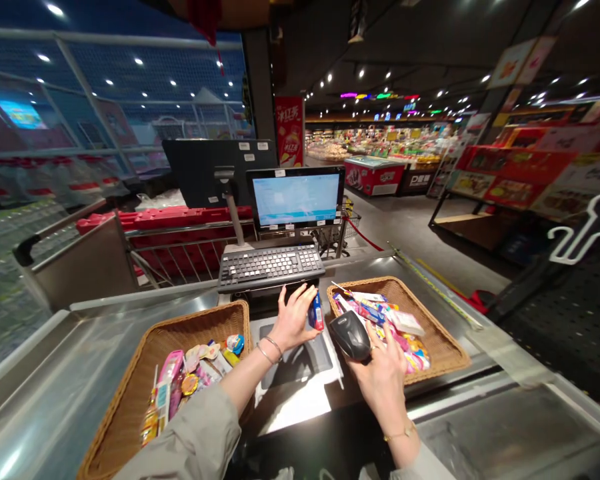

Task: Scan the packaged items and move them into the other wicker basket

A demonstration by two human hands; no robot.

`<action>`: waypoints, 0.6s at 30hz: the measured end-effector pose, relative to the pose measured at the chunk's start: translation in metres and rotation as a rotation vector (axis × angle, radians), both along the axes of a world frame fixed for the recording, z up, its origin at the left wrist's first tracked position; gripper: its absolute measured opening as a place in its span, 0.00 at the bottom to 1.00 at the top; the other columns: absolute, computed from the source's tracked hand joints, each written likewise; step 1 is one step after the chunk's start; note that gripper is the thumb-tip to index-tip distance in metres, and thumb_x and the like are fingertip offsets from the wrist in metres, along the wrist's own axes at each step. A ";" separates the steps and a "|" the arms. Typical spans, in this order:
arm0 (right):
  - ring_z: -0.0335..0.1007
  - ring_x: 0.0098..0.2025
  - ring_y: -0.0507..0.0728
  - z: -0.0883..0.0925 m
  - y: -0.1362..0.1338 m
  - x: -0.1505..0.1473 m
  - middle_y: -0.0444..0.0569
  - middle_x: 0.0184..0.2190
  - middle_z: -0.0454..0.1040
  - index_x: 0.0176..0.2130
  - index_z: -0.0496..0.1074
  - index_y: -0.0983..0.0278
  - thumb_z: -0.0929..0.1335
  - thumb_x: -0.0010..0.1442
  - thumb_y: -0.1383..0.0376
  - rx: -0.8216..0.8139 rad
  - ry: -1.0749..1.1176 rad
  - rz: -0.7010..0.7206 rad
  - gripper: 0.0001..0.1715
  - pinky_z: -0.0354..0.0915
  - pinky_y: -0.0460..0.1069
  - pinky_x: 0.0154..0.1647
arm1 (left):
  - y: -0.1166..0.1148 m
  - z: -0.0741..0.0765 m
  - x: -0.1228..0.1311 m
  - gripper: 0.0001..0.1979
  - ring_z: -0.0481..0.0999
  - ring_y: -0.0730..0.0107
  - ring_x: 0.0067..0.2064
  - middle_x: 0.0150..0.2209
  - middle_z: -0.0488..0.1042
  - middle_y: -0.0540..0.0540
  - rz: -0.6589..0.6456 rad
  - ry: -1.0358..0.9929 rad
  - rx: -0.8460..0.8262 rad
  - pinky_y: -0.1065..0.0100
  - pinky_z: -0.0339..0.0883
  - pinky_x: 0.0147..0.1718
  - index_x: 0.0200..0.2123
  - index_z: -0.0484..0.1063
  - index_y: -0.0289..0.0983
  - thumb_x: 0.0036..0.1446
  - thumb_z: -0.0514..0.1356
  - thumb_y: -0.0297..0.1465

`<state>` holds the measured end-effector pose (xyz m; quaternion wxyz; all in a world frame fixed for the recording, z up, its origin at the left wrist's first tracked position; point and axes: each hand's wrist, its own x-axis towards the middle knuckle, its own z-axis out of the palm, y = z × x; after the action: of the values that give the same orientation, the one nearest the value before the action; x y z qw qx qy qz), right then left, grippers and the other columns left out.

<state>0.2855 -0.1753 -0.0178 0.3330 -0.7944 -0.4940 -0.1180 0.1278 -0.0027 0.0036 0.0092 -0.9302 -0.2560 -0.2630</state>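
My left hand (293, 319) is closed round a small blue and red packet (316, 311), held upright above the flat scanner window (296, 360) in the checkout counter. My right hand (380, 373) grips a black handheld barcode scanner (350, 335), its head turned toward the packet. A wicker basket (130, 393) on the left holds several small packaged goods. A second wicker basket (445, 347) on the right holds more colourful packets, just beyond my right hand.
A black keyboard (271, 265) and a lit monitor (296, 198) stand behind the scanner window. The steel counter (55, 380) runs left and right. A red shopping trolley (180, 240) sits behind the counter. Store shelves (530, 173) fill the right.
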 end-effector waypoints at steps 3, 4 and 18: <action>0.48 0.67 0.66 -0.004 -0.004 0.007 0.59 0.58 0.67 0.53 0.69 0.66 0.66 0.56 0.57 0.011 -0.008 -0.021 0.28 0.48 0.62 0.62 | -0.001 0.001 0.010 0.46 0.54 0.50 0.67 0.64 0.62 0.38 -0.032 0.001 -0.004 0.42 0.26 0.66 0.68 0.45 0.38 0.50 0.62 0.42; 0.48 0.67 0.66 -0.005 -0.005 0.009 0.58 0.57 0.68 0.53 0.69 0.66 0.65 0.56 0.56 0.016 -0.011 -0.029 0.28 0.48 0.63 0.62 | -0.001 0.001 0.013 0.46 0.54 0.51 0.67 0.64 0.62 0.38 -0.041 0.002 -0.010 0.42 0.26 0.66 0.68 0.45 0.38 0.50 0.62 0.42; 0.50 0.66 0.65 -0.006 -0.018 0.036 0.55 0.57 0.69 0.54 0.68 0.65 0.65 0.56 0.53 0.033 0.021 -0.172 0.30 0.48 0.62 0.61 | -0.003 0.000 0.060 0.46 0.52 0.51 0.67 0.65 0.59 0.38 -0.175 0.024 -0.059 0.42 0.27 0.66 0.68 0.45 0.38 0.50 0.62 0.42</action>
<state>0.3210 -0.1933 -0.0242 0.3398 -0.8295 -0.4185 -0.1458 0.1880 -0.0060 0.0033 -0.0382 -0.9520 -0.1813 -0.2438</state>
